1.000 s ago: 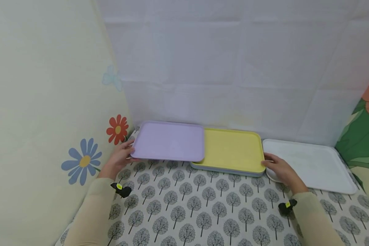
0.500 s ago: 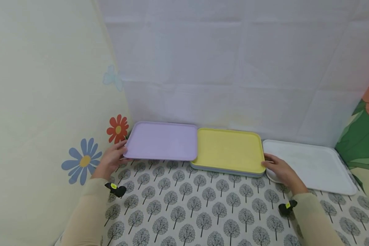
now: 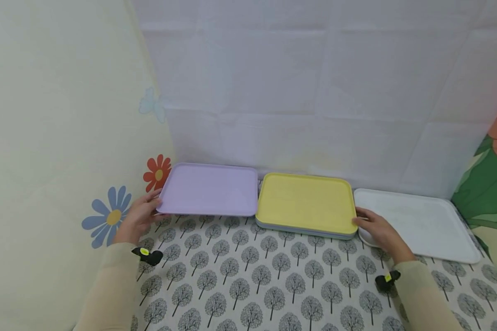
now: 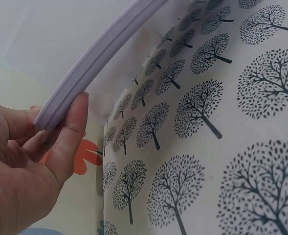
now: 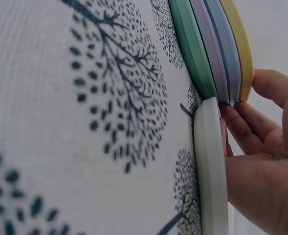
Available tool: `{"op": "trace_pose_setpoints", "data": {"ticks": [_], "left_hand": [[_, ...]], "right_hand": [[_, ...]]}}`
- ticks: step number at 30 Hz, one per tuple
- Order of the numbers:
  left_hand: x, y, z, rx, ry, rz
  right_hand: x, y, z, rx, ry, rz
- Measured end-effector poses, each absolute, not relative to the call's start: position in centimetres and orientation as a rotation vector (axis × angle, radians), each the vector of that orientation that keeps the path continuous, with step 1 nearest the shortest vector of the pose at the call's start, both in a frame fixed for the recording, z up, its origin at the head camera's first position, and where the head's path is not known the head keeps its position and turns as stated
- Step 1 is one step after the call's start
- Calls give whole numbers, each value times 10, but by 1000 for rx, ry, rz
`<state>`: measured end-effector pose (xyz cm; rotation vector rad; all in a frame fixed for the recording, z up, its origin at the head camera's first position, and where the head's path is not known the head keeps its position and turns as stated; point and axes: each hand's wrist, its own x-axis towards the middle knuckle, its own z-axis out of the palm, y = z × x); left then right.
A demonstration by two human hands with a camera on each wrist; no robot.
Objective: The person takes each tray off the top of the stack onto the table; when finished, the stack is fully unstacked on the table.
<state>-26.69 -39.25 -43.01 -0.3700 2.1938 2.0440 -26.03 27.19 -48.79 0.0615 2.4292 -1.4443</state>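
A lilac tray [image 3: 209, 188] is at the left in the head view, its right edge close by the yellow tray. My left hand [image 3: 137, 215] pinches its left edge, thumb on one side and fingertips on the other; the left wrist view shows the tray edge [image 4: 92, 63] raised over the cloth. The yellow tray [image 3: 306, 202] tops a stack, with blue [image 5: 223, 44], lilac [image 5: 208, 44] and green [image 5: 190, 49] trays beneath. My right hand [image 3: 378, 230] grips the yellow tray's right edge, thumb on its rim and fingertips against the edges just under it.
A white tray [image 3: 414, 225] lies to the right of the stack, partly behind my right hand. A tree-print cloth [image 3: 273, 285] covers the table. Pale hangings [image 3: 298, 82] rise behind the trays, and a flower-print one [image 3: 58, 138] stands close at the left.
My left hand has drawn the lilac tray leftward, off its overlap with the yellow tray, whose left side now shows. The right hand has stayed at the stack's edge.
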Motion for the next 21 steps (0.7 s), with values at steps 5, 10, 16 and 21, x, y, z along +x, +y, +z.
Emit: {"op": "trace_pose_setpoints", "data": {"ticks": [5,10,16,21], "left_hand": [[-266,-397,-432,-357,2206,2041],[-264,-400,-433,-376,2194,2065],[-267,-399,-437,-396,2276,1984],[-271,-391,-440,-479,2315,1965]], "right_hand": [[-261,272,-487,77,2429,-1446],[-262,272,-489,111,2405,-1461],[-260,273,-491,61,2429,-1459],[-258,275,-490,34,2432,-1465]]}}
